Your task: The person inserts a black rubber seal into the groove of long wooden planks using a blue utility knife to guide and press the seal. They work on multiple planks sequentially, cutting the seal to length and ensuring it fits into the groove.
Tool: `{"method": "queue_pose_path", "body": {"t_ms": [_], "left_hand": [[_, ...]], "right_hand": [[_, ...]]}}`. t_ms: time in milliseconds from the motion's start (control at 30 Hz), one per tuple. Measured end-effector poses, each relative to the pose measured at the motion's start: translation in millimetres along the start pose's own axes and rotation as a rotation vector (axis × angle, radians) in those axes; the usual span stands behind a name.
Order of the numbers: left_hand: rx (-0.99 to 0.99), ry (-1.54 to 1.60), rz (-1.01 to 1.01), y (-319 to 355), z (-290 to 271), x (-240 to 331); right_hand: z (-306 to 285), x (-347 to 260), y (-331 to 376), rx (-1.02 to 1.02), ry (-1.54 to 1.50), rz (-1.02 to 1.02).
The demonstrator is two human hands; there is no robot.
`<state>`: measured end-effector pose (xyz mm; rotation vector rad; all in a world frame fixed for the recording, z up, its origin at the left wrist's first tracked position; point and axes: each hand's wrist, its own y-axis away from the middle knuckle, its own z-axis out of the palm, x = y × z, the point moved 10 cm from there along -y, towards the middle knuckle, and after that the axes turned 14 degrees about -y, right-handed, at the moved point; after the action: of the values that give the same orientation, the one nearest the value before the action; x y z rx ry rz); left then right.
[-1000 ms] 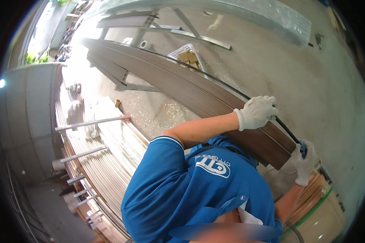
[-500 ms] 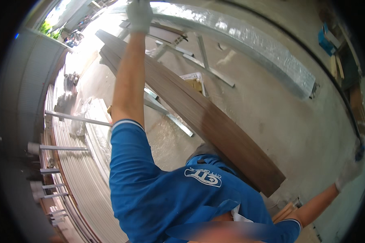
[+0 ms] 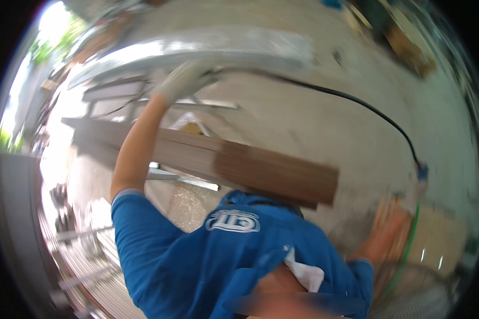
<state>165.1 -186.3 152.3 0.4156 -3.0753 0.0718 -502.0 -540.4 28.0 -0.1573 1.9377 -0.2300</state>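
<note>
My left hand (image 3: 189, 80), in a pale glove, is raised beyond the brown planks. Its fingers are closed around one end of a black hose (image 3: 351, 97). The hose arcs through the air to the right, down to a blue fitting (image 3: 422, 172). My right hand (image 3: 421, 187), also gloved and smeared by motion, is closed at that fitting, out to my right. Long wood-grain planks (image 3: 274, 170) lie stacked in front of my body, their near end to the right. My left forearm crosses above them.
A long bundle in clear plastic wrap (image 3: 207, 48) lies beyond the planks. Metal supports (image 3: 189, 181) show under and around them. Long pale profiles (image 3: 85, 290) are stacked at lower left. A cardboard piece (image 3: 436, 239) and a green strap (image 3: 410, 244) are at right.
The view has turned, so the planks now lie more nearly across it. My left hand has come lower from the top edge, and the hose's arc between my hands shows more fully.
</note>
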Motion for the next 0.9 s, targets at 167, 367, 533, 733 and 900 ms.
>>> {"method": "queue_pose_path", "body": {"t_ms": [167, 367, 533, 733, 900], "left_hand": [[-0.684, -0.365, -0.174, 117, 174, -54], [-0.018, 0.318, 0.053, 47, 155, 148], [-0.203, 0.665, 0.129, 18, 199, 268], [-0.161, 0.513, 0.103, 4, 215, 272], [-0.117, 0.393, 0.216, 7, 221, 281]], "right_hand": [[89, -34, 84, -0.365, 0.196, -0.147], [177, -68, 139, -0.662, -0.071, -0.021], [175, -88, 136, -0.657, -0.166, -0.069], [182, -30, 147, -0.710, 0.214, -0.046], [182, 9, 172, -0.755, 0.099, 0.110]]}}
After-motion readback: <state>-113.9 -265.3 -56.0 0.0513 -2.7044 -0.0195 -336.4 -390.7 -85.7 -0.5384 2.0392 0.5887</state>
